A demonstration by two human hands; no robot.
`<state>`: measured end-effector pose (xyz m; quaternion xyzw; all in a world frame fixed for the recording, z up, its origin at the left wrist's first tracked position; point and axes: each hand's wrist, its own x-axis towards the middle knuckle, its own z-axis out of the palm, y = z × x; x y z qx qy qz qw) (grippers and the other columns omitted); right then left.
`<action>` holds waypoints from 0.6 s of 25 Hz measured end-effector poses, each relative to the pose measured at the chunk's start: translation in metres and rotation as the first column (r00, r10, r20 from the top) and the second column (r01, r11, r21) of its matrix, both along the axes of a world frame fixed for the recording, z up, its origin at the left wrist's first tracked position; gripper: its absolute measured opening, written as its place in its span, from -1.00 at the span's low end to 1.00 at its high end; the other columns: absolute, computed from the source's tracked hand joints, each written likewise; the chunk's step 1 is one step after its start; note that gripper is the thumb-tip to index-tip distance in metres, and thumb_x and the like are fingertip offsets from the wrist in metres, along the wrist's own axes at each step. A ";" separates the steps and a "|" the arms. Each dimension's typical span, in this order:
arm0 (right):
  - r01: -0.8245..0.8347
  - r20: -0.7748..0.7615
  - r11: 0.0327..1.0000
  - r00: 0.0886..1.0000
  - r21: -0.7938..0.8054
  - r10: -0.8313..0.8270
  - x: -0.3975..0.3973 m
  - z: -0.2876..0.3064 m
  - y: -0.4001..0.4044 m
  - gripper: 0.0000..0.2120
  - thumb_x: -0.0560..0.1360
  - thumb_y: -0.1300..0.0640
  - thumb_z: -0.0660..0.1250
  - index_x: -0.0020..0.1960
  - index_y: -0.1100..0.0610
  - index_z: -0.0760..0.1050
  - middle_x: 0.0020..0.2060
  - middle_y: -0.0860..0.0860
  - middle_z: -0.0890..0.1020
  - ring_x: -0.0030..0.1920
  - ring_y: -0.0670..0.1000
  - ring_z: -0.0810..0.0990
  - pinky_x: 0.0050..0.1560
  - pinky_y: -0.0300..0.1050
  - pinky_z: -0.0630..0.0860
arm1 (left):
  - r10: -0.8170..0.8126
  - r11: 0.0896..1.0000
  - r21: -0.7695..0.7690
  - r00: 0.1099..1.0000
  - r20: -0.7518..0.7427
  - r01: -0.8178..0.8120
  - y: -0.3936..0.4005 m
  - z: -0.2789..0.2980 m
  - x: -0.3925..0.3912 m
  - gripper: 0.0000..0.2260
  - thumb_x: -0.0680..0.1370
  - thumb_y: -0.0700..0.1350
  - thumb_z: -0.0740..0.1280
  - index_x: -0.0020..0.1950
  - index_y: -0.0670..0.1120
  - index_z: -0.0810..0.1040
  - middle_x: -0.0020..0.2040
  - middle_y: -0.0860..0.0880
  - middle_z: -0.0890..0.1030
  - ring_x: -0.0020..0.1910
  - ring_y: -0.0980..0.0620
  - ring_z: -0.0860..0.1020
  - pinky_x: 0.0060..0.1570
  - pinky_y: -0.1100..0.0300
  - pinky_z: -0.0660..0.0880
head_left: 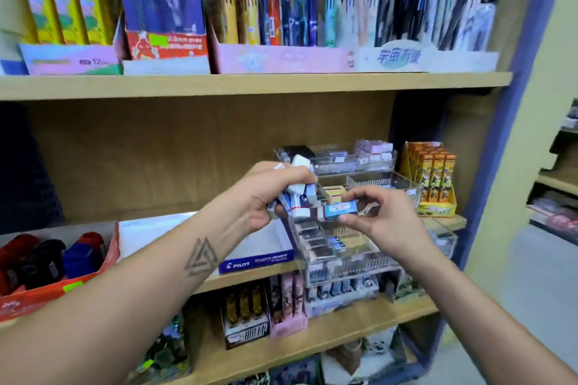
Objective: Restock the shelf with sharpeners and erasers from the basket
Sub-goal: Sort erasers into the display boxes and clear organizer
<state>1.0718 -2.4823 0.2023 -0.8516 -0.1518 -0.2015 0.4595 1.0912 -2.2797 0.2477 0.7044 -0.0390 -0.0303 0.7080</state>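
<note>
Head view of a wooden shelf unit, read left to right with the clear tiered organiser (pixel 359 247) on the middle shelf (pixel 250 278) as landmark.

Far left of the organiser, on the same shelf, an orange tray (pixel 59 291) holds red, black and blue items too blurred to name. Between that tray and the organiser lies a white box with a blue Pilot label (pixel 256 261).

Left hand (pixel 266 194): raised just left of the organiser's upper tiers, fingers curled around a bundle of erasers (pixel 297 197), mostly white with blue sleeves, some jutting above the fist. A triangular tattoo (pixel 201 256) marks the forearm below it.

Right hand (pixel 378 216): in front of the organiser's middle tier, thumb and fingertips pinching a single blue-sleeved eraser (pixel 341 210) by its right end. This eraser lies roughly level and touches the bundle held in the left hand.

Within the organiser, small packaged erasers fill several compartments; the lower front tier shows a row of dark-sleeved ones (pixel 312 244). Whether any sharpeners are among them cannot be told.

Right of the organiser stands an orange display box of slim packets (pixel 433 178).

Above the organiser, the upper shelf (pixel 250 84) carries boxed sets and novelty pens (pixel 266 9) in pink and white display boxes.
</note>
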 end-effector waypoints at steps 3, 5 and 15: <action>0.065 0.013 0.998 0.998 0.024 -0.065 0.026 0.014 -0.035 -0.73 0.33 0.29 0.59 -0.07 0.04 0.63 -0.16 0.06 0.59 -0.22 -0.04 0.53 -0.16 -0.28 0.53 | -0.009 1.000 0.014 1.000 0.002 0.009 -0.032 0.012 0.030 -0.87 0.37 -0.21 0.48 -0.27 -0.08 0.56 -0.37 -0.09 0.53 -0.53 0.05 0.41 -0.52 0.37 0.14; 0.132 0.019 0.991 0.991 0.034 -0.132 0.048 0.024 -0.059 -0.69 0.34 0.34 0.57 -0.10 0.00 0.59 -0.10 0.04 0.62 -0.14 0.01 0.60 -0.09 -0.17 0.58 | 0.007 0.999 0.031 1.000 0.003 -0.007 -0.051 0.015 0.051 -0.85 0.35 -0.20 0.51 -0.21 -0.09 0.55 -0.31 -0.12 0.51 -0.52 0.04 0.40 -0.52 0.37 0.15; 0.215 -0.101 0.705 0.920 -0.676 -0.378 0.158 0.043 -0.099 -0.76 0.31 0.18 0.61 -0.17 0.02 0.57 -0.07 0.01 0.62 -0.08 0.03 0.56 -0.06 -0.07 0.57 | 0.034 0.994 0.106 0.999 -0.025 -0.032 -0.098 -0.015 0.109 -0.78 0.31 -0.17 0.55 -0.08 -0.13 0.65 -0.26 -0.07 0.55 -0.38 0.03 0.44 -0.53 0.31 0.23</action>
